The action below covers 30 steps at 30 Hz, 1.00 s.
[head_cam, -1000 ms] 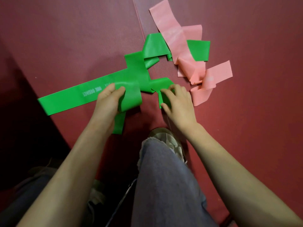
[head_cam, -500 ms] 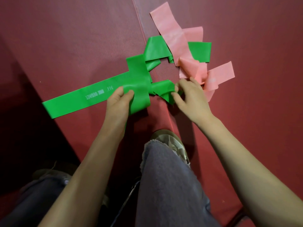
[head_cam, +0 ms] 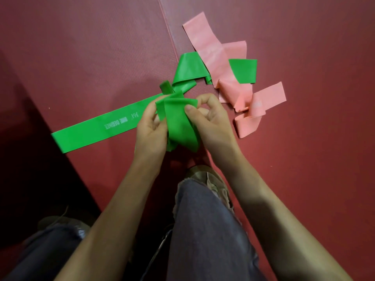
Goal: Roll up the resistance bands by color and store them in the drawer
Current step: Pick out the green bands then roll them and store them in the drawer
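Raised off the mat (head_cam: 101, 57), the green band (head_cam: 178, 122) is now pinched by left hand (head_cam: 151, 130) and right hand (head_cam: 213, 122), apparently folded.

The green band (head_cam: 81, 136) is bright, plain green, with white lettering (head_cam: 116, 125) left of the left grip (head_cam: 151, 128). Beyond the right grip (head_cam: 215, 122), the pink band (head_cam: 211, 53) is pale salmon. The mat (head_cam: 101, 47) is dark red, finely ribbed. The jeans (head_cam: 203, 230) are grey-blue, the shoe (head_cam: 199, 173) tan.

Gym-type rm: red floor mats (head_cam: 91, 47), resistance bands (head_cam: 91, 131).
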Motion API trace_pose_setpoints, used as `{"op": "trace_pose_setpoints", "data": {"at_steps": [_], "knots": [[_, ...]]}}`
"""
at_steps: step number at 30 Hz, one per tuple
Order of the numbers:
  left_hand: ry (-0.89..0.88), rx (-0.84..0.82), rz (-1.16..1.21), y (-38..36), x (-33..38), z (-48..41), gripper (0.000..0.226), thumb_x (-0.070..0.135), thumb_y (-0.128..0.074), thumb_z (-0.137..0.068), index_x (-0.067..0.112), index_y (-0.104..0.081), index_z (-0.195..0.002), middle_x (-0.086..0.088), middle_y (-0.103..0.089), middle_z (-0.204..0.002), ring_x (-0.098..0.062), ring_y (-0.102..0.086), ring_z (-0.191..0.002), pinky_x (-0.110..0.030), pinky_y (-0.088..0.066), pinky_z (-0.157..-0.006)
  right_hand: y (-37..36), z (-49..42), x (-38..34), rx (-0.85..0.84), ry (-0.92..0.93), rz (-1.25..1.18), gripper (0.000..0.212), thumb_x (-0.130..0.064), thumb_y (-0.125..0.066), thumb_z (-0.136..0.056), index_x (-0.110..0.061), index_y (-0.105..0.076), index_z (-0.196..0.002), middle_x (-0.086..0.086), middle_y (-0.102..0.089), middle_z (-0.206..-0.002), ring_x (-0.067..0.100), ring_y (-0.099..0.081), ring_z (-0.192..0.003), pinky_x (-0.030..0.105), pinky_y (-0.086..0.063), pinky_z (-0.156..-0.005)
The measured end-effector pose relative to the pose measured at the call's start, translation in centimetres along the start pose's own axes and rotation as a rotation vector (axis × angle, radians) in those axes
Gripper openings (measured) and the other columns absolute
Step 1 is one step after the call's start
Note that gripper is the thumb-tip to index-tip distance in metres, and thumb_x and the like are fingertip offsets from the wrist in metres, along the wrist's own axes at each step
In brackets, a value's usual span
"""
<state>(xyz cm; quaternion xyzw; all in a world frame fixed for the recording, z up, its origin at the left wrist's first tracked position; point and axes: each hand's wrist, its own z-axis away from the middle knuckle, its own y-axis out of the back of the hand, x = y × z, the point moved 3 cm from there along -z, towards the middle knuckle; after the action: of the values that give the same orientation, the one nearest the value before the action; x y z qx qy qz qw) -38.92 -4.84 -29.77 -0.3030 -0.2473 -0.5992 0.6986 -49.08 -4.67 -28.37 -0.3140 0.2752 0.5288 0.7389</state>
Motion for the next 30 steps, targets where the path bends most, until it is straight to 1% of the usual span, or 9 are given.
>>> {"op": "trace_pose_setpoints", "data": {"at_steps": [5,8,10,13,15,18,22,27,30], "knots": [[0.020,-0.033,0.013,-0.2,0.6,0.2,0.029,-0.006,-0.039,-0.087,0.017,-0.058,-0.089,0.014,-0.069,-0.062,0.003,-0.062,-0.058,-0.010,-0.046,-0.052,0.1,-0.7,1.3,0.083,0.031,0.078,0.021,-0.009,-0.056,-0.081,-0.021,-0.042,-0.072,-0.006,-0.048,-0.046,0.010,-0.038,-0.044,0.021,-0.031,-0.043],[0.059,-0.001,-0.015,0.2,0.4,0.1,0.026,0.010,-0.037,-0.093,0.020,-0.058,-0.082,0.010,-0.062,-0.061,0.000,-0.051,-0.049,-0.012,-0.035,-0.041,0.2,-0.7,1.2,0.082,0.065,0.149,0.024,-0.006,-0.056,-0.084,-0.022,-0.042,-0.072,-0.010,-0.050,-0.039,-0.001,-0.043,-0.038,0.018,-0.035,-0.043],[0.090,-0.001,0.000,0.4,0.1,-0.1,0.025,0.024,-0.036,-0.093,0.019,-0.058,-0.081,0.005,-0.055,-0.067,-0.002,-0.041,-0.048,-0.015,-0.031,-0.041,0.2,-0.7,1.1,0.101,0.104,0.198,0.020,-0.014,-0.057,-0.080,-0.025,-0.044,-0.072,-0.009,-0.051,-0.043,0.003,-0.046,-0.041,0.022,-0.039,-0.046],[0.073,-0.040,-0.017,0.1,-0.1,-0.3,0.029,0.037,-0.041,-0.088,0.019,-0.063,-0.081,0.007,-0.066,-0.072,-0.007,-0.056,-0.060,-0.019,-0.045,-0.054,0.4,-0.6,1.0,0.164,0.162,0.295,0.015,-0.025,-0.057,-0.076,-0.034,-0.046,-0.070,-0.009,-0.045,-0.049,0.011,-0.041,-0.047,0.035,-0.036,-0.053],[0.015,-0.063,-0.017,-0.3,0.2,-0.1,0.018,0.020,-0.046,-0.092,0.017,-0.059,-0.080,0.007,-0.069,-0.070,-0.005,-0.062,-0.066,-0.018,-0.050,-0.062,0.4,-0.6,0.8,0.202,0.212,0.335,0.016,-0.026,-0.055,-0.077,-0.037,-0.045,-0.070,-0.010,-0.038,-0.050,0.010,-0.036,-0.049,0.037,-0.033,-0.055],[-0.032,-0.082,-0.047,-0.8,0.4,-0.1,0.023,-0.001,-0.043,-0.090,0.016,-0.055,-0.080,0.014,-0.069,-0.061,0.004,-0.061,-0.058,-0.011,-0.048,-0.058,0.4,-0.4,0.7,0.236,0.247,0.322,0.018,-0.023,-0.055,-0.079,-0.035,-0.044,-0.070,-0.010,-0.036,-0.048,0.008,-0.033,-0.048,0.036,-0.031,-0.054],[-0.075,0.001,-0.057,-0.8,0.4,0.0,0.022,0.001,-0.047,-0.090,0.013,-0.052,-0.073,0.011,-0.064,-0.055,0.004,-0.056,-0.053,-0.011,-0.046,-0.054,0.3,-0.3,0.7,0.248,0.258,0.313,0.019,-0.021,-0.055,-0.080,-0.031,-0.043,-0.070,-0.010,-0.034,-0.043,0.005,-0.030,-0.044,0.030,-0.027,-0.051],[-0.139,0.080,-0.057,-1.0,0.9,0.1,0.012,0.013,-0.051,-0.087,0.004,-0.052,-0.079,0.000,-0.055,-0.064,-0.004,-0.048,-0.058,-0.015,-0.040,-0.053,0.1,0.0,0.5,0.196,0.192,0.135,0.020,-0.015,-0.057,-0.084,-0.026,-0.040,-0.078,-0.007,-0.055,-0.049,0.005,-0.046,-0.044,0.024,-0.036,-0.047],[-0.188,0.136,-0.015,-0.4,1.9,-0.1,0.020,0.004,-0.045,-0.092,0.008,-0.052,-0.074,0.013,-0.061,-0.050,0.006,-0.052,-0.050,-0.010,-0.042,-0.052,0.5,0.1,1.2,0.182,0.174,0.232,0.017,-0.021,-0.059,-0.083,-0.024,-0.043,-0.077,-0.013,-0.052,-0.045,-0.002,-0.044,-0.046,0.023,-0.037,-0.049]]}}
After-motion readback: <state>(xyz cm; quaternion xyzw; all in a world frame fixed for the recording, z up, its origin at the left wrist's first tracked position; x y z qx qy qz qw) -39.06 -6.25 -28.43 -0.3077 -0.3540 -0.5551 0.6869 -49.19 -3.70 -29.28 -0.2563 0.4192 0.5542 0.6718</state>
